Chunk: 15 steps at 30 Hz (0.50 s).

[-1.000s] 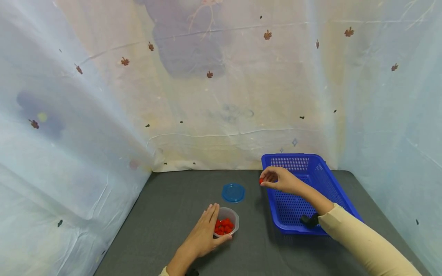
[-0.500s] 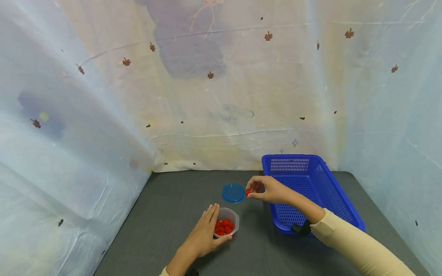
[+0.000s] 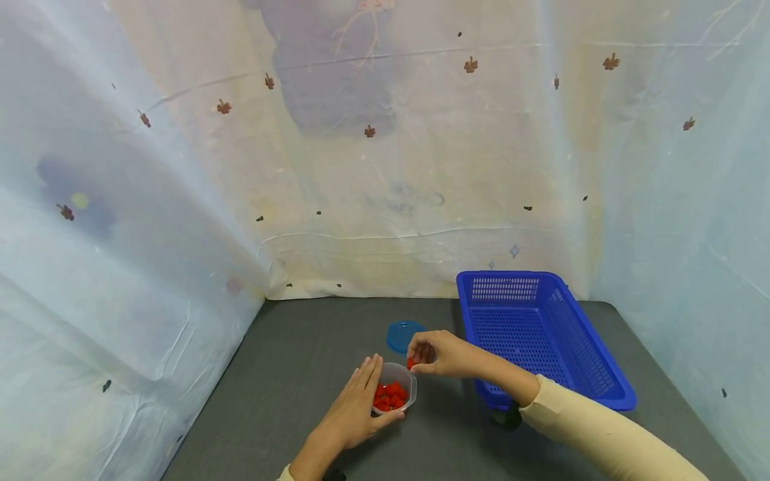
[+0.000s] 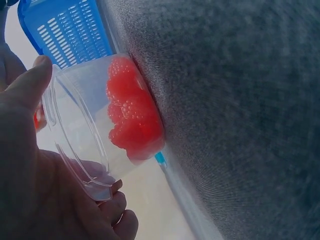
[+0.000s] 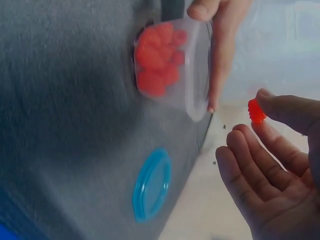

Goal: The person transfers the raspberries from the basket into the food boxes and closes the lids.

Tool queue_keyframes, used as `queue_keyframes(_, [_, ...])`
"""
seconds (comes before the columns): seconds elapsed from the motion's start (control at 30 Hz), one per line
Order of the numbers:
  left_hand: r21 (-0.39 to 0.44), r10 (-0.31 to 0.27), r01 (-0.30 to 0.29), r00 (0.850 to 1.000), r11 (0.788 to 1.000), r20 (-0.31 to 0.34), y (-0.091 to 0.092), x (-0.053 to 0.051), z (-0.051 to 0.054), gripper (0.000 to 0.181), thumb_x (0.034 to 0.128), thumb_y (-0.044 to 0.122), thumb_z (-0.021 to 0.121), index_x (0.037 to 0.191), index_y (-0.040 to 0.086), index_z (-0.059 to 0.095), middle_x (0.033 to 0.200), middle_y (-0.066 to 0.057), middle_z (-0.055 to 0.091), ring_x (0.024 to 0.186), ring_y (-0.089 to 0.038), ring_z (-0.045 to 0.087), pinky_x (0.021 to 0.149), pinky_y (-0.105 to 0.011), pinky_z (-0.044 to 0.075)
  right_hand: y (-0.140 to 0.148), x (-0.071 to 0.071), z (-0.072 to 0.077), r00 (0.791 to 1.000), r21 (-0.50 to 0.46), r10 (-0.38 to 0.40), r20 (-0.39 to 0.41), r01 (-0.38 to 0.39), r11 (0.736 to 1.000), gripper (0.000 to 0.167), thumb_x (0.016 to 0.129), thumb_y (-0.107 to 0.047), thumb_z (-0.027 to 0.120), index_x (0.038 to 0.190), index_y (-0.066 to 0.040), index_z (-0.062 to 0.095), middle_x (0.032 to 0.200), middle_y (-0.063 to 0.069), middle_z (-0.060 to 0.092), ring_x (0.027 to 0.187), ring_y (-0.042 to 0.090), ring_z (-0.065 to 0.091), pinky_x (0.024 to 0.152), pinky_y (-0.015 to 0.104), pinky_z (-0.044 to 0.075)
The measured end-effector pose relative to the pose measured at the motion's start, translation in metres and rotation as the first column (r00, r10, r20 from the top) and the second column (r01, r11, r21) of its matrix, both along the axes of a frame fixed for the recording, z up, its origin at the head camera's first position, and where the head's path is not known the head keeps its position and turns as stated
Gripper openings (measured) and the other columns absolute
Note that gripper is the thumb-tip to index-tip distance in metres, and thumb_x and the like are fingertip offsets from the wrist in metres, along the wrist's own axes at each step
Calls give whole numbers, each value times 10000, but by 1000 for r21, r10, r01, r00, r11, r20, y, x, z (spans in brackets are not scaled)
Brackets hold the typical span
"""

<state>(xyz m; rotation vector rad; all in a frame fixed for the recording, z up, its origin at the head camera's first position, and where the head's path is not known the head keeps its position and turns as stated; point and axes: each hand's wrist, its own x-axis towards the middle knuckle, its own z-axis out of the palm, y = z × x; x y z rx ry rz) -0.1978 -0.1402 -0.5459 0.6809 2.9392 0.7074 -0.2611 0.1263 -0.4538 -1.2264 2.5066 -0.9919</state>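
Note:
A clear plastic container [image 3: 409,382] with several red raspberries [image 4: 132,107] in its bottom stands upright on the table. My left hand [image 3: 355,404] holds it from the left, with the fingers along one side of the rim and the thumb on the near side. Between the thumb and forefinger of my right hand [image 3: 442,354] is one raspberry [image 5: 256,111], just above and right of the container's rim. The other right fingers are loosely bent. A round blue lid [image 5: 152,185] lies flat behind the container, partly covered by the right hand in the head view.
A blue perforated basket [image 3: 544,334] stands at the table's right side, under the right forearm. Dark grey cloth [image 3: 289,354] covers the table. Patterned sheets [image 3: 391,180] hang at the back and sides.
My right hand has moved left and toward me from over the basket's left edge to the container, carrying the raspberry. The left hand and container have stayed in place.

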Motion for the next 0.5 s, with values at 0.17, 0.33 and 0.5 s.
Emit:
queue_keyframes(0.17, [-3, -3, 3, 1000, 1000, 4, 0, 1, 2, 1132, 951, 726, 671, 1721, 50, 190, 1791, -138, 177, 1657, -334, 150, 1323, -583, 194, -10, 3, -7, 1000, 36, 15, 15, -15, 999, 142, 995, -161, 804, 1081, -101, 707, 935, -68, 693, 845, 22, 654, 789, 198, 595])
queue_keyframes(0.33, [9, -11, 11, 1000, 1000, 7, 0, 2, 3, 1127, 956, 710, 679, 1719, 40, 190, 1789, -147, 179, 1656, -340, 153, 1322, -585, 195, -17, 5, -11, 1000, 51, 8, 16, -9, 999, 154, 984, -168, 817, 1070, -113, 702, 925, -73, 685, 836, 22, 643, 773, 194, 586])
queue_keyframes(0.5, [29, -27, 27, 1000, 999, 7, -2, 1, 2, 1133, 959, 720, 666, 1717, 29, 185, 1785, -161, 182, 1654, -351, 156, 1317, -595, 200, -22, 7, -16, 999, 53, 12, 34, -14, 998, 161, 982, -165, 819, 1081, -92, 714, 925, -78, 689, 828, 25, 651, 762, 193, 589])
